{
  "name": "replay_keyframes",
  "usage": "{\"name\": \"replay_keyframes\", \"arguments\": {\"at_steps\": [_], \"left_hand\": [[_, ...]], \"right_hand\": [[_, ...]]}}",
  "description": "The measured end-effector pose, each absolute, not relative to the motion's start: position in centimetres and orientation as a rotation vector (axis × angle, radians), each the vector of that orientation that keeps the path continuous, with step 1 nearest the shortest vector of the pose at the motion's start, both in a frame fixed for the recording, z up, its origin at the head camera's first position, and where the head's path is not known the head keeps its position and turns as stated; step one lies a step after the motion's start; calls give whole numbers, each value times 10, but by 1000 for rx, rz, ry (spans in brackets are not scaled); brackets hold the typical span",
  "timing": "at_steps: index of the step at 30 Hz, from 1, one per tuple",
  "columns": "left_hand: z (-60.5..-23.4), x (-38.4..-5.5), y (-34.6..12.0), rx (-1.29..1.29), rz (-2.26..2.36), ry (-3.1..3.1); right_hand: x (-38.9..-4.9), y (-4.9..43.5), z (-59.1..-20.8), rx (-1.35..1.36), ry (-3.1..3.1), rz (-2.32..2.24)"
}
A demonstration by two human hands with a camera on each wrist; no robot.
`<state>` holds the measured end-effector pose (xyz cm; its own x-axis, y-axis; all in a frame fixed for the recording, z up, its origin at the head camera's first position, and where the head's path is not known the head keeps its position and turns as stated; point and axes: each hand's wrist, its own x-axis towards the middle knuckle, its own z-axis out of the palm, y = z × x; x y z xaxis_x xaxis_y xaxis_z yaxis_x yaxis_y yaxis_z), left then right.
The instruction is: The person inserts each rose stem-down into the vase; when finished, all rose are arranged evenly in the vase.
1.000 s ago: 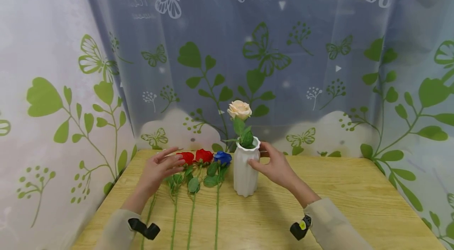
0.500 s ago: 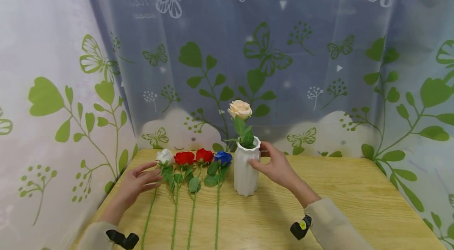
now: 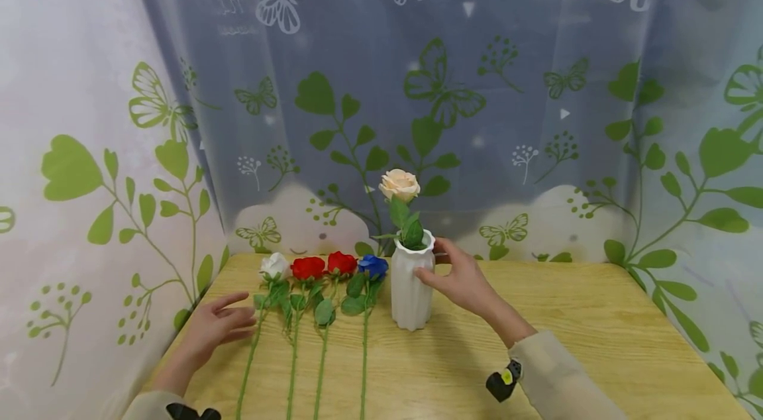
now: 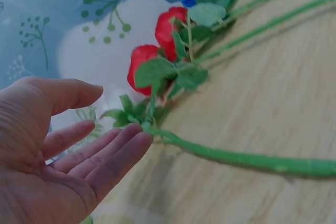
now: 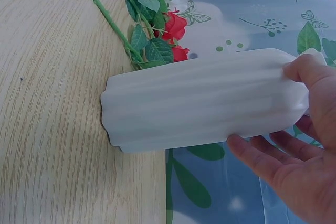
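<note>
A white fluted vase point(image 3: 411, 294) stands upright on the table, a cream rose point(image 3: 399, 185) rising out of it. My right hand point(image 3: 467, 284) grips it near the neck, thumb in front and fingers round the far side. To the left, a white rose point(image 3: 275, 266) lies flat with its stem toward me. My left hand point(image 3: 208, 334) is just left of that stem, fingers loosely spread and holding nothing. In the left wrist view its fingertips overlap the upper part of the green stem point(image 4: 252, 161).
Between the white rose and the vase lie two red roses point(image 3: 308, 267) and a blue rose point(image 3: 373, 266), stems side by side. The wooden table point(image 3: 572, 327) runs back to a curtain point(image 3: 357, 42) printed with leaves and butterflies, which also hangs at both sides.
My left hand has moved left and toward me, from over the leftmost roses to beside the white rose's stem, uncovering the white bloom. My right hand stays on the vase.
</note>
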<state>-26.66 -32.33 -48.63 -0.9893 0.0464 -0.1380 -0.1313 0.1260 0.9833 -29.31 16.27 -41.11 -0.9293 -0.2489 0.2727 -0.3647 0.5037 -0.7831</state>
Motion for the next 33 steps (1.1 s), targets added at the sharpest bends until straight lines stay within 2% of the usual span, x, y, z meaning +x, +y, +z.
{"name": "replay_keyframes", "arguments": {"at_steps": [12, 33], "left_hand": [[-514, -267, -330, -122, 1959, 2257], [-513, -274, -308, -149, 1694, 2590]], "right_hand": [[-293, 163, -412, 524, -2629, 1395], [-292, 162, -410, 523, -2631, 1385]]}}
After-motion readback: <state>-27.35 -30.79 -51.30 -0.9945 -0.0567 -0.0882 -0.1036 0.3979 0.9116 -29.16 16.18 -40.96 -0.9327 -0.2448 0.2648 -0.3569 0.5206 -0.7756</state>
